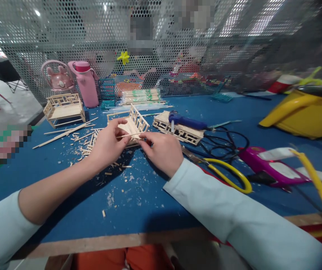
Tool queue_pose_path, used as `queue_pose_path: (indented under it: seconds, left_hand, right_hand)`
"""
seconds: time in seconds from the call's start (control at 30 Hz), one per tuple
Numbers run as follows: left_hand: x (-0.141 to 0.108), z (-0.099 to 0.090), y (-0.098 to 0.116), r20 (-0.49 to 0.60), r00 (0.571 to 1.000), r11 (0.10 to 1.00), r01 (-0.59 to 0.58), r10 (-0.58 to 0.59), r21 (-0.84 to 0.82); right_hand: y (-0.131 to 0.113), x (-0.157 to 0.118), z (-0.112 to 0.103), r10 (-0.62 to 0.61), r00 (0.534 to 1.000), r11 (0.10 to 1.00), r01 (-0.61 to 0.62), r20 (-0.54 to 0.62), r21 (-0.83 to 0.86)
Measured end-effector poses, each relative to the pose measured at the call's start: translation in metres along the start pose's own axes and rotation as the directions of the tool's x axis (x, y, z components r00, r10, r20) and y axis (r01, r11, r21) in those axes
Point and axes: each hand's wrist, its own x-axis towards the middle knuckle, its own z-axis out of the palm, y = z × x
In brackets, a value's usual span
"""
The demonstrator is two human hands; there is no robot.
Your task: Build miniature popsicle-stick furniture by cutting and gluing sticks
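Observation:
My left hand [109,142] and my right hand [162,150] meet at the middle of the blue table. Between them a thin wooden stick [131,135] lies across the front of a small stick-built frame [137,119]. The fingers of my left hand pinch the stick's left part, and those of my right hand pinch its right end. Behind my fingers the frame's slatted base and upright lattice side show; its front edge is partly hidden. Short cut sticks [90,144] and wood chips lie to the left.
A finished-looking miniature bench [65,110] stands back left near a pink bottle [87,86]. Right of my hands are a blue glue gun [189,122] on another stick piece, yellow-handled pliers [228,174], black cable and a purple tool [273,167]. Mesh [172,45] rises behind.

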Motion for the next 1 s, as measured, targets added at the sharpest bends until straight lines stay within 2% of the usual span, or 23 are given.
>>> queue_pose_path:
  seconds: [0.23,0.47,0.7,1.0]
  left_hand:
    - [0.0,0.0,0.0,-0.033,0.999,0.998,-0.039,0.04,0.041]
    - [0.001,-0.002,0.0,0.0,1.0,1.0,-0.024,0.024,0.019]
    - [0.003,-0.007,0.0,0.156,0.988,0.999,-0.013,0.017,-0.03]
    - [0.006,-0.006,-0.001,0.183,0.983,0.993,0.012,0.009,-0.114]
  right_hand:
    - [-0.002,0.0,0.005,-0.038,0.998,0.997,0.04,-0.044,0.066]
    - [-0.003,0.001,0.01,-0.156,0.98,0.987,0.158,-0.124,0.01]
    - [0.003,0.001,0.003,-0.11,0.99,0.994,0.108,-0.091,-0.018]
    - [0.004,0.003,-0.001,-0.059,0.996,0.997,0.062,-0.064,0.041]
